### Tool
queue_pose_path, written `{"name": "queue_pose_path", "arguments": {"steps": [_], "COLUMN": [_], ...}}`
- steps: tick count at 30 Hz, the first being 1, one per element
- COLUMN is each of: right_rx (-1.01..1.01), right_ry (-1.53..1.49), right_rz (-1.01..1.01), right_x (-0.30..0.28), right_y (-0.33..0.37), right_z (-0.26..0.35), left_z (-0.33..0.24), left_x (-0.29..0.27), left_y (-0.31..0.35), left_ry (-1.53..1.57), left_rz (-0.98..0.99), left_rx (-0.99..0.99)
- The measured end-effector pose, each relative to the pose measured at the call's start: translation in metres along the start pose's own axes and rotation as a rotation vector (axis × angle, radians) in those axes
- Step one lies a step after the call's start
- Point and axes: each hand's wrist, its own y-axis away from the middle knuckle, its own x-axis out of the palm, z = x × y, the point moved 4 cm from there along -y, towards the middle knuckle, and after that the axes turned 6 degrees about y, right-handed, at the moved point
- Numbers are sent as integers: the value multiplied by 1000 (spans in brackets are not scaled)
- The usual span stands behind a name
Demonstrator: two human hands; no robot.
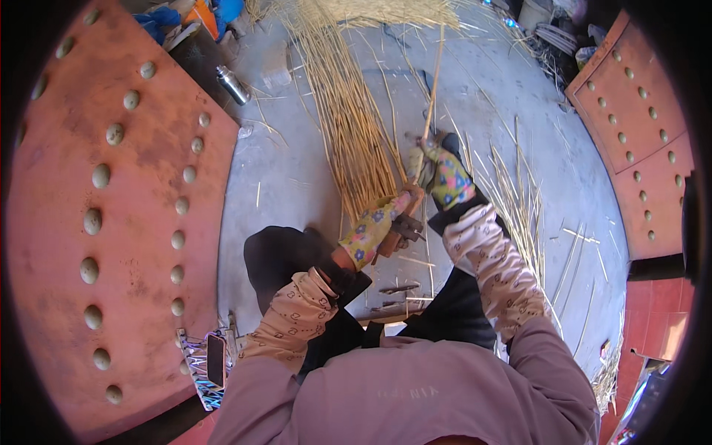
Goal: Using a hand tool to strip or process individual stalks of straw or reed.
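Observation:
My right hand (451, 178), in a floral work glove, closes round a long straw-coloured reed stalk (432, 96) that points away from me. Lower and to the left, my left hand (371, 228) wears a yellow floral glove. Its fingers curl along a wooden tool (391, 242) with a dark metal piece (409, 225), between my knees; the fingertips are partly hidden. The stalk's near end runs down to the top of this tool. Just beyond my left hand lies a thick layer of reed stalks (356, 141), side by side on the floor.
Loose pale stalks (512, 200) lie right of my right hand. A steel flask (233, 85) is at the far left. Large studded red doors (141, 222) flank the left, another red panel (638, 111) the right. A phone (216, 360) rests by my left elbow. Clutter (556, 33) fills the far right.

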Motion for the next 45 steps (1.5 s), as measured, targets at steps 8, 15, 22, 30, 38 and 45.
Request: {"name": "queue_pose_path", "arguments": {"steps": [8,15,22,30,38,45], "right_rx": [-130,-195,-17,116,-6,-50], "right_ry": [-225,-328,-200,-134,209,166], "right_rz": [-161,-207,-248,-135,-276,-264], "right_x": [16,10,-31,15,-6,-23], "right_y": [12,18,28,63,81,73], "right_z": [5,9,-5,22,18,16], "left_z": [21,46,57,91,65,64], "left_x": [12,9,9,-38,-16,9], "left_y": [25,20,24,5,15,28], "left_ry": [187,399,-22,-608,127,238], "left_rz": [50,39,-1,-63,10,217], "left_rx": [54,117,173,-226,-35,-24]}}
